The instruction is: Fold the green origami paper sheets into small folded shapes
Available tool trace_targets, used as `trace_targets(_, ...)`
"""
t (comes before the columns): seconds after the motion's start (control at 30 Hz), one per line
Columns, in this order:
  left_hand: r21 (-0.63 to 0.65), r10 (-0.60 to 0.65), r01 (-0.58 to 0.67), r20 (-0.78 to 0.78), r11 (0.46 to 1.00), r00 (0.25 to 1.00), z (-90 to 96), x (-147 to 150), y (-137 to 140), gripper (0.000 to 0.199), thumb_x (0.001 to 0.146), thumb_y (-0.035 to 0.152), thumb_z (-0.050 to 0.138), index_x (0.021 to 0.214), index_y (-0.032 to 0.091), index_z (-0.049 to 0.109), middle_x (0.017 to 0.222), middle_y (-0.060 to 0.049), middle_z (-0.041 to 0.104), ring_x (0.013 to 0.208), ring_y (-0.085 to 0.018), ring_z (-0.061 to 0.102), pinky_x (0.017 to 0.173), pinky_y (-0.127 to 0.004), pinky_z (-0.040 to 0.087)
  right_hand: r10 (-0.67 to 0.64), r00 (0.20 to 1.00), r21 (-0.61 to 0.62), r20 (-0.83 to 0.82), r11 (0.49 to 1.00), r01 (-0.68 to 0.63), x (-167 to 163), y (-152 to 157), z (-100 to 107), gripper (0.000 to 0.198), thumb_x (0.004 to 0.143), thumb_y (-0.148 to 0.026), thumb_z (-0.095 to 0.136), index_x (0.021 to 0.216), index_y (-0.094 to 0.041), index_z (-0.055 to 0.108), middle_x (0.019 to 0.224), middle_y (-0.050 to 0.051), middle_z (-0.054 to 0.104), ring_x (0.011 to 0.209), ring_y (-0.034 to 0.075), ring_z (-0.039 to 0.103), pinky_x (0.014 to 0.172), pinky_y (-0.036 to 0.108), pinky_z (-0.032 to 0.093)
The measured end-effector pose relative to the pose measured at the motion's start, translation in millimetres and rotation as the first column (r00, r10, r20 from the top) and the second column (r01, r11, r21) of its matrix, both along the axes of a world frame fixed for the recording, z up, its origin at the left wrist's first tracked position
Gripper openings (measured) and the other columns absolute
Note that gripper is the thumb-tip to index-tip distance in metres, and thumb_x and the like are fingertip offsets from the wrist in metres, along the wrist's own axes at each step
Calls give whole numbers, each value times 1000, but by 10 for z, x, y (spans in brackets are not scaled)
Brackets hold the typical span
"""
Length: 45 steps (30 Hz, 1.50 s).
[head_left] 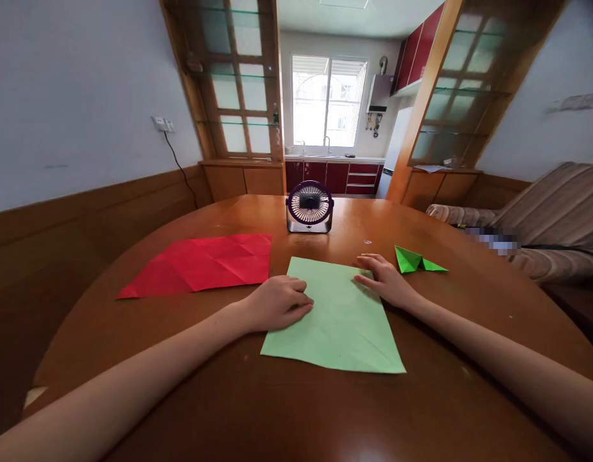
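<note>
A light green sheet of paper lies flat on the table before me, with faint creases and a slightly wavy near edge. My left hand rests on its left side, the fingers curled in and their tips against the sheet. I see nothing gripped in it. At the sheet's upper right corner lies my right hand, open, with fingers stretched and thumb apart, touching the paper. Just right of that hand is a bright green folded paper piece with pointed ends. A creased red sheet of paper lies left of my left hand.
A small round desk fan stands on the table beyond the green sheet. The brown wooden table has a curved edge. A striped sofa is at the right. A kitchen with a window lies behind.
</note>
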State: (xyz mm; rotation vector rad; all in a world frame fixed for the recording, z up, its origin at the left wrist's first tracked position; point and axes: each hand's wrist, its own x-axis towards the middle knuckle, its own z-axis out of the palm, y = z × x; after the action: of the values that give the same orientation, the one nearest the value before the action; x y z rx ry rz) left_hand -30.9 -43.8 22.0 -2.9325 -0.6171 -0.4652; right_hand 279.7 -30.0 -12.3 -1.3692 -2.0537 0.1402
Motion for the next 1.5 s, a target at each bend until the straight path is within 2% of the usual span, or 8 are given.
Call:
trace_targets(0.13, -122, -41, 50, 77, 991, 996, -14, -32, 58, 29, 94, 37, 51, 112, 23, 69, 110, -9, 64, 103, -21, 60, 91, -35, 48, -19, 993, 16, 118, 1000, 17, -23, 14, -39, 40, 84, -49, 61, 110, -20, 65, 132, 16, 54, 122, 34, 51, 105, 63, 34)
trace_targets(0.27, -211, 76, -74, 4, 975, 997, -63, -69, 172, 51, 92, 51, 52, 137, 26, 51, 150, -11, 40, 139, -31, 33, 110, -48, 34, 24, 997, 38, 79, 999, -27, -41, -1, 1, 30, 83, -47, 62, 95, -20, 65, 127, 14, 56, 120, 32, 53, 103, 62, 37)
trace_targets(0.53, -215, 234, -249, -94, 944, 968, -126, -55, 266, 55, 96, 57, 36, 142, 28, 45, 151, -9, 39, 140, -30, 33, 112, -48, 30, -19, 970, -59, -243, 998, 5, -27, 4, 38, 29, 77, -44, 66, 90, -18, 62, 83, 5, 67, 71, 21, 63, 66, 36, 54)
trace_targets(0.67, -151, 262, -268, -55, 952, 963, -130, -49, 269, 47, 99, 50, 36, 134, 23, 52, 142, -10, 50, 131, -27, 46, 106, -45, 37, 69, 920, -63, -385, 993, -100, -33, -15, 10, 28, 77, -41, 67, 92, -18, 63, 84, 5, 68, 71, 19, 63, 63, 33, 53)
trace_targets(0.97, -96, 301, -296, 40, 950, 953, -136, -50, 268, 31, 97, 38, 43, 114, 17, 58, 117, -10, 60, 107, -25, 59, 95, -44, 45, 389, 914, 204, 117, 891, -406, -129, -254, 158, 18, 88, -22, 50, 95, -22, 67, 90, 8, 64, 85, 22, 60, 80, 41, 51)
trace_targets(1.2, -37, 255, -253, 72, 967, 964, -195, -54, 292, 57, 98, 39, 40, 149, 19, 23, 157, -13, 23, 142, -27, 28, 114, -47, 28, 581, 790, 109, 196, 788, -607, -159, -312, 165, 20, 90, -17, 46, 105, -20, 59, 125, 13, 58, 121, 23, 55, 96, 37, 50)
trace_targets(1.3, -41, 228, -228, -2, 973, 974, -199, -56, 307, 53, 102, 38, 31, 151, 21, 22, 156, -10, 27, 144, -22, 24, 118, -45, 18, 598, 767, 92, 232, 772, -629, -164, -324, 177, 21, 89, -17, 48, 107, -20, 59, 126, 14, 59, 118, 23, 57, 96, 37, 51)
trace_targets(1.5, -88, 212, -216, -55, 972, 976, -240, -78, 352, 48, 103, 39, 24, 149, 25, 30, 155, -7, 32, 144, -21, 26, 118, -45, 17, 621, 742, 76, 251, 752, -655, -181, -353, 198, 26, 89, -25, 52, 113, -20, 59, 126, 13, 60, 118, 24, 57, 99, 41, 49)
